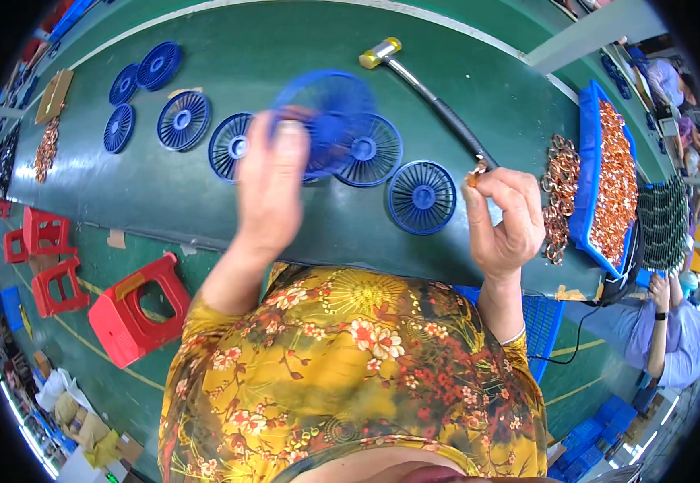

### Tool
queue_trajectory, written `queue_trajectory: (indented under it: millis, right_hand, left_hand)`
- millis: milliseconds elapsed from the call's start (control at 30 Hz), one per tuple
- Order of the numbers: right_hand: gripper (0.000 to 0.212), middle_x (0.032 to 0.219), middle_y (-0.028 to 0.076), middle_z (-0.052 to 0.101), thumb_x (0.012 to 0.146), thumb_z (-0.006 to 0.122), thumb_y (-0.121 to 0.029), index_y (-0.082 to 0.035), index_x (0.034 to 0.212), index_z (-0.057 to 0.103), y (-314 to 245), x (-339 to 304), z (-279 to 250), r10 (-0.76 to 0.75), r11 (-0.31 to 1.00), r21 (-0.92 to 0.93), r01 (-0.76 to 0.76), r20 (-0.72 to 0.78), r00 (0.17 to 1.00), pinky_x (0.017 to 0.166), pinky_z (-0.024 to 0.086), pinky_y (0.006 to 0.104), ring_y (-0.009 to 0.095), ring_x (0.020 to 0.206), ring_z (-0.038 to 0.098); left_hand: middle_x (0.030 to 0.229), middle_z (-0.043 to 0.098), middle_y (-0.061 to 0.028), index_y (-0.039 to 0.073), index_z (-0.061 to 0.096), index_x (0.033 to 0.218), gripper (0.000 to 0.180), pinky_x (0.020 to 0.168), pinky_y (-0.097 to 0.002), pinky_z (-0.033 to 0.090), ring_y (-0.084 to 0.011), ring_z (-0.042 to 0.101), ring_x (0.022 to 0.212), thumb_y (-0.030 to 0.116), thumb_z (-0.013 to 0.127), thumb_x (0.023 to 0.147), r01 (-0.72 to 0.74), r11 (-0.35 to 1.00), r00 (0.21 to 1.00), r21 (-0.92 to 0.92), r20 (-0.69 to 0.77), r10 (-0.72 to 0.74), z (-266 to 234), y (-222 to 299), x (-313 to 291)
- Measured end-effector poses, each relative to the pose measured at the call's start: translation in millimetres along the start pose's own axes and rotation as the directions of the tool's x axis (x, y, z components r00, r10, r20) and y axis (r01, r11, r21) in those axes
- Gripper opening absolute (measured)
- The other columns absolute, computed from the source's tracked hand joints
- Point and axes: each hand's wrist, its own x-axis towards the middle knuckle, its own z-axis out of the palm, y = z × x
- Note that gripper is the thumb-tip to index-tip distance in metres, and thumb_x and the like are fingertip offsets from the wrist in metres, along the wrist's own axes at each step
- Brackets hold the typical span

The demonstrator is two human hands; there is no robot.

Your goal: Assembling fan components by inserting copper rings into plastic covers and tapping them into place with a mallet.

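Note:
My left hand is smeared by motion, its thumb and fingers at the edge of a blue spoked plastic disc, which is blurred as well and seems held. A coppery patch shows beside those fingertips, too blurred to name. Under and beside this disc lie more blue spoked discs, one partly behind my left hand and another partly covered by the blurred one. My right hand is closed, pinching a small shiny copper ring between thumb and fingers. Close to it on the table rests one more blue disc.
A mallet with a yellow-faced head lies across the green table. At the right, loose copper rings lie beside a blue tray heaped with copper pieces. Red stools stand front left; a co-worker is at the right.

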Motion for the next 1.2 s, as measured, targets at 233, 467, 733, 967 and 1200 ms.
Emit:
queue_trajectory:
  millis: [233,467,733,967,1200]
  right_hand:
    - [0.023,0.075,0.006,0.061,0.063,0.08,-0.007,-0.006,0.077,0.062,-25.1,12.3,22.4,-0.069,0.987,0.15,0.065,0.024,0.997,0.056,0.047,0.0319,0.023,0.064,0.058]
    - [0.014,0.074,0.008,0.057,0.072,0.072,-0.006,-0.004,0.078,0.059,-23.2,8.2,48.5,0.068,0.995,0.071,-0.074,0.088,0.994,0.058,0.045,0.0349,0.026,0.067,0.056]
    - [0.015,0.079,0.009,0.058,0.073,0.071,-0.006,-0.004,0.083,0.059,-22.7,0.5,47.5,0.13,0.99,0.028,-0.137,0.192,0.973,0.065,0.046,0.0365,0.027,0.075,0.057]
    - [0.033,0.115,-0.002,0.065,0.07,0.074,-0.032,-0.013,0.097,0.072,-21.3,2.9,18.1,-0.025,1.0,0.017,0.021,0.282,0.959,0.105,0.028,0.0469,0.03,0.125,0.046]
    - [0.026,0.121,0.011,0.062,0.079,0.067,-0.014,-0.007,0.104,0.07,-13.8,1.0,6.2,0.017,0.805,0.518,-0.29,0.468,0.884,0.103,0.035,0.0457,0.034,0.123,0.049]
  left_hand:
    - [0.104,0.057,-0.008,0.0,0.051,0.113,0.035,0.086,-0.0281,0.046,-0.0134,0.057,0.095,0.029,0.035,0.102,0.325,0.804,0.916,-0.497,0.377,-0.137,37.7,10.4,-12.2]
    - [0.089,0.061,-0.0141,0.0,0.043,0.12,0.031,0.069,-0.0329,0.049,-0.0234,0.062,0.077,0.021,0.046,0.097,-0.051,0.988,0.975,-0.147,0.208,0.082,45.1,7.1,-19.2]
    - [0.089,0.062,-0.0145,0.001,0.042,0.121,0.031,0.067,-0.0338,0.05,-0.0246,0.064,0.077,0.019,0.046,0.097,-0.053,0.994,0.957,-0.1,0.28,0.079,44.1,1.5,-17.6]
    - [0.103,0.055,-0.0042,0.0,0.047,0.12,0.035,0.081,-0.0249,0.045,-0.0084,0.051,0.092,0.026,0.05,0.097,0.464,0.777,0.762,-0.424,0.639,-0.106,27.2,5.3,-14.6]
    - [0.11,0.055,-0.0078,-0.001,0.039,0.126,0.046,0.086,-0.0277,0.046,-0.0112,0.054,0.102,0.018,0.06,0.091,0.517,0.744,0.672,-0.423,0.74,-0.046,19.0,16.4,-22.5]
